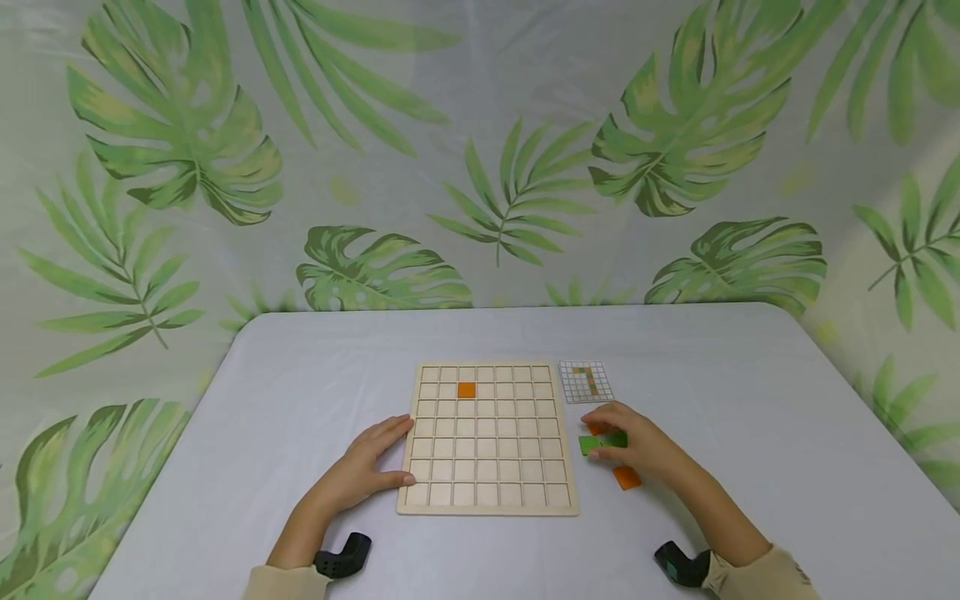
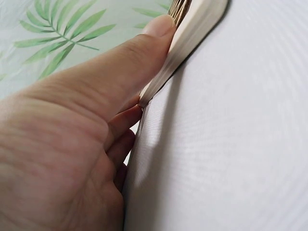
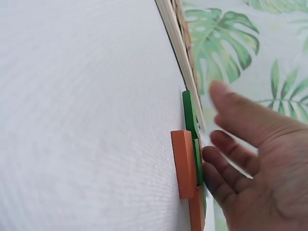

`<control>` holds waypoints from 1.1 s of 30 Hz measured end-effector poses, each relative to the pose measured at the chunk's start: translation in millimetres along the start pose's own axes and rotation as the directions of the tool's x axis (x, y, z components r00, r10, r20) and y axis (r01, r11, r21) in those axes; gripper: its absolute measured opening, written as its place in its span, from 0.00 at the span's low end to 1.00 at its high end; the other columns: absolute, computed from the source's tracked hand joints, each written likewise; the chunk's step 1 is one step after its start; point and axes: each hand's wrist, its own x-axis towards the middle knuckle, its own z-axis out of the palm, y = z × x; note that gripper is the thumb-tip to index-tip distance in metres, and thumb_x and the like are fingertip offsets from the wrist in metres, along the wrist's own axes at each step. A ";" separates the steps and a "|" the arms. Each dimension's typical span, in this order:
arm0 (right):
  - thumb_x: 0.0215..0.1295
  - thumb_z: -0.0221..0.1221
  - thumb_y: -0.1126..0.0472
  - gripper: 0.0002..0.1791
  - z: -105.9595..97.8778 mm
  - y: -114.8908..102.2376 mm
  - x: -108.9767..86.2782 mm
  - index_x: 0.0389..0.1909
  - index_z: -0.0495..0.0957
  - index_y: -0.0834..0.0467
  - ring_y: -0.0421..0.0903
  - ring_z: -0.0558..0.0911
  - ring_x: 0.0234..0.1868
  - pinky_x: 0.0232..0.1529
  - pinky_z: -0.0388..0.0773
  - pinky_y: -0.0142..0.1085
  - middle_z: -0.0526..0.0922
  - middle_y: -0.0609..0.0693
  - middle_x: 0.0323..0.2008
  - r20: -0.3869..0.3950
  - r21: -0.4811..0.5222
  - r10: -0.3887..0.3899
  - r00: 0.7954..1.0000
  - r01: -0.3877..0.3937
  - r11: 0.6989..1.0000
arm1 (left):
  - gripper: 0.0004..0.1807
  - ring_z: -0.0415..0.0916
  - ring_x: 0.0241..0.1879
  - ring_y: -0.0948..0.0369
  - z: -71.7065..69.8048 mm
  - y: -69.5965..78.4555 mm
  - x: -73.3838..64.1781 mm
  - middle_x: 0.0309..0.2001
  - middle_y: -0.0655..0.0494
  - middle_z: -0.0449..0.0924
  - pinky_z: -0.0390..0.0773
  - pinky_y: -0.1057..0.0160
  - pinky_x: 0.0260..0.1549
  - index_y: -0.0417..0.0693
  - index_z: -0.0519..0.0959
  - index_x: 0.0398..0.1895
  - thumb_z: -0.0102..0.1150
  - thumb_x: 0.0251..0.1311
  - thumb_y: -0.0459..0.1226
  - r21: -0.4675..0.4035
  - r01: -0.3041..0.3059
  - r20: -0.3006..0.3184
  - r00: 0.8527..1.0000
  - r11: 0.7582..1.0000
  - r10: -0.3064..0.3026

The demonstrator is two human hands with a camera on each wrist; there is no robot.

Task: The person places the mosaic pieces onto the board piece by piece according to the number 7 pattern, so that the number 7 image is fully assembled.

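Observation:
A light wooden grid board (image 1: 487, 510) lies flat on the table with one orange square tile (image 1: 467, 390) in its second row. Along the board's left edge rests my left hand (image 1: 360, 467), thumb and fingers spread apart. The left wrist view shows the thumb (image 2: 156, 36) against the board's rim. My right hand (image 1: 645, 442) is over a small group of loose tiles to the right, fingers slightly bent and holding nothing. Among them are a green tile (image 1: 587, 447) and a nearer orange tile (image 1: 627, 477). The hand partly covers the others.
A small pattern card (image 1: 587, 383) with a printed grid and coloured squares lies by the board's upper right corner. White cloth (image 1: 337, 358) covers the table. Behind it hangs a leaf-print curtain (image 1: 517, 287). Black devices (image 1: 345, 557) sit at both wrists.

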 end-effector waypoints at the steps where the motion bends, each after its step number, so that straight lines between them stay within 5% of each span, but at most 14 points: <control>1: 0.47 0.67 0.57 0.26 0.8 1.9 -1.3 0.49 0.75 0.58 0.52 0.72 0.49 0.49 0.69 0.48 0.72 0.52 0.50 0.006 -0.010 0.011 1.000 -0.010 1.000 | 0.46 0.45 0.65 0.47 -0.1 0.2 -0.1 0.66 0.50 0.54 0.48 0.41 0.58 0.48 0.60 0.66 0.66 0.42 0.53 -0.001 0.000 0.001 1.000 1.000 0.000; 12: 0.51 0.65 0.61 0.14 1.2 5.2 -2.0 0.40 0.78 0.52 0.49 0.71 0.47 0.45 0.71 0.42 0.70 0.48 0.46 0.041 -0.030 0.041 0.998 -0.039 0.999 | 0.46 0.45 0.65 0.47 0.0 0.8 0.2 0.66 0.51 0.54 0.48 0.41 0.58 0.48 0.60 0.66 0.66 0.42 0.52 -0.003 0.001 0.006 1.000 1.000 -0.001; 17: 0.53 0.63 0.60 0.16 -4.9 -5.7 5.1 0.44 0.76 0.56 0.45 0.73 0.42 0.42 0.73 0.40 0.74 0.45 0.42 0.029 -0.018 -0.023 0.999 0.024 1.000 | 0.46 0.45 0.65 0.46 0.4 0.7 -0.2 0.66 0.50 0.54 0.48 0.41 0.58 0.48 0.60 0.66 0.65 0.42 0.53 0.001 0.001 0.002 1.000 1.000 -0.001; 25: 0.54 0.63 0.60 0.17 -7.3 -33.9 39.5 0.47 0.76 0.55 0.47 0.74 0.42 0.43 0.73 0.40 0.77 0.43 0.42 -0.034 0.007 -0.125 0.992 0.125 0.992 | 0.46 0.46 0.65 0.46 0.8 -0.2 -0.8 0.66 0.49 0.55 0.49 0.41 0.58 0.47 0.60 0.66 0.65 0.43 0.53 0.018 -0.010 -0.001 1.000 1.000 0.010; 33: 0.55 0.62 0.59 0.18 11.6 -52.9 83.7 0.47 0.77 0.59 0.50 0.75 0.43 0.44 0.73 0.40 0.77 0.46 0.43 -0.126 0.060 -0.217 0.968 0.226 0.972 | 0.46 0.46 0.65 0.46 0.1 0.5 -0.8 0.66 0.49 0.55 0.49 0.41 0.58 0.47 0.60 0.66 0.66 0.42 0.53 0.002 -0.013 -0.005 1.000 1.000 0.013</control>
